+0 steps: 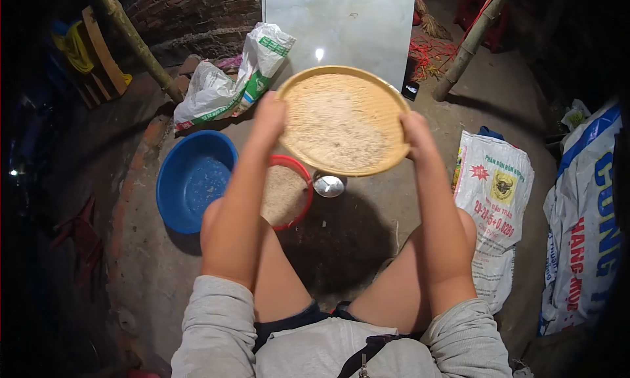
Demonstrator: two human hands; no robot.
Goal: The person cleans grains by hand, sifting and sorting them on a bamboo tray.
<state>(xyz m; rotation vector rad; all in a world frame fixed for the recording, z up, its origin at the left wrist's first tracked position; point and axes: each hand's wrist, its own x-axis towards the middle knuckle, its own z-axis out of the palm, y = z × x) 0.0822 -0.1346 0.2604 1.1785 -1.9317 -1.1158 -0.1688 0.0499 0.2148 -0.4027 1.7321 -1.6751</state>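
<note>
Gripped at opposite sides of its rim by the left hand (271, 117) and the right hand (414, 131), a round woven tray (392, 121) is held up off the floor (151, 273) at the middle of the scene, out beyond the knees. Fingers of both hands are closed on the rim, and the arms are stretched forward. Across the tray pale grain (336, 125) is spread, probably rice, though the kind cannot be surely told through the blur. Below, to the near left, a red basin (309, 194) is partly covered by the left forearm and is filled with similar grain. Beside it, farther left, a blue basin (169, 181) is seen with pale residue on its bottom. Just right of the red basin a round metal dish (329, 186) is set on the floor. At the far left a white-and-green sack (264, 53) is slumped; on the right a printed white sack (495, 217) is laid flat.
</note>
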